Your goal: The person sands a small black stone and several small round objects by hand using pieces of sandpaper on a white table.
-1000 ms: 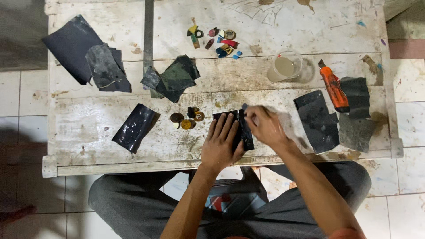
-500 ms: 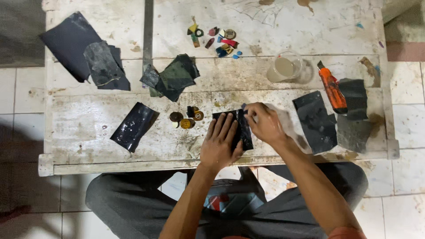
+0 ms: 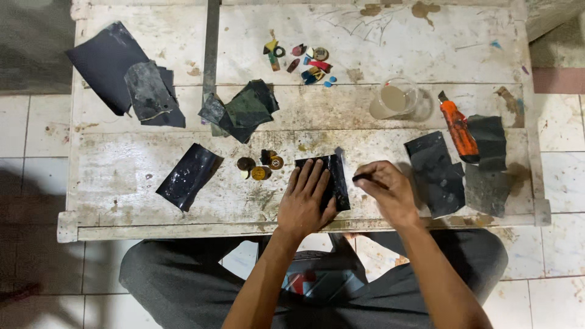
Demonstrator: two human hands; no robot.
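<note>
Right hand [image 3: 384,190] has shifted right off the black sandpaper sheet [image 3: 336,176], pinching a small dark piece. Left hand [image 3: 306,198] flat, pinning sheet; its long axis runs away from the body.

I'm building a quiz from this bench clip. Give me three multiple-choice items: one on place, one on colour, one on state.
1. Where does the orange-handled tool lie? A) right part of the table B) left part C) on the floor
2. What colour is the sheet under the left hand? A) white B) black C) red
3. How is the left hand? A) fist in the air B) pressed flat on the sheet C) holding the cup

Answers: 1 A, it lies near the clear cup, right of the hands. 2 B, its edges show black. 3 B, fingers are spread on it.
</note>
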